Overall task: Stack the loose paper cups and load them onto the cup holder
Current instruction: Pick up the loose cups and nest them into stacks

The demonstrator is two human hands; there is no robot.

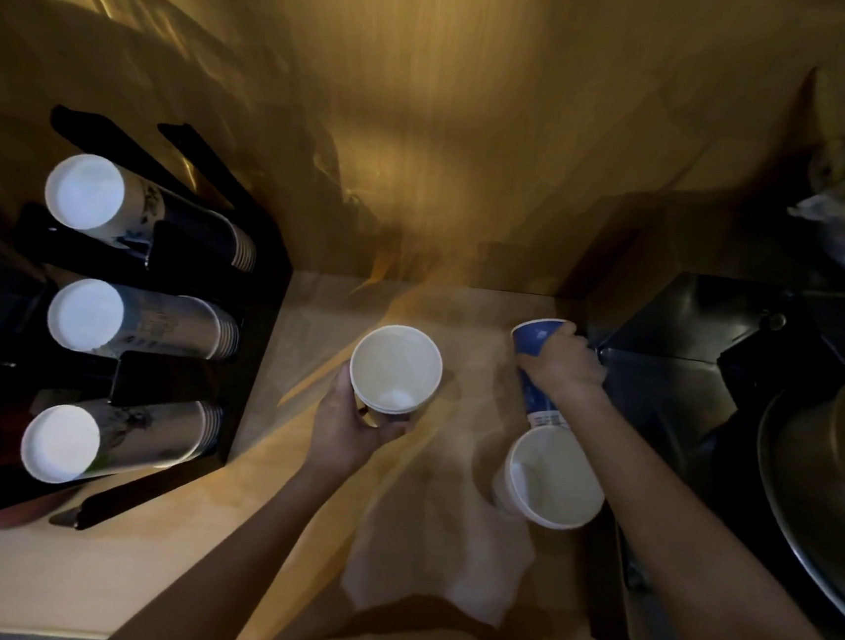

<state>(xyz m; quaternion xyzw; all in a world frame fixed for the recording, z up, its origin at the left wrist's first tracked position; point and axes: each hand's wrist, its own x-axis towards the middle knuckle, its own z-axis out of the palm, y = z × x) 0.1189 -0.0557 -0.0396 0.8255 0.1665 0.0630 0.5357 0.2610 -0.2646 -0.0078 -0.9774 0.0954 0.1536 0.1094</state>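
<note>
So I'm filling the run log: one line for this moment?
left hand: holds white paper cup stack | right hand: grips blue paper cup | black cup holder: three rows loaded

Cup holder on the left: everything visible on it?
The cup holder is a black rack, plastic by the look, standing on the counter against the left side. It has three slots one behind another, each holding a cup stack lying sideways, white bases toward the camera. Neither hand touches it.
</note>
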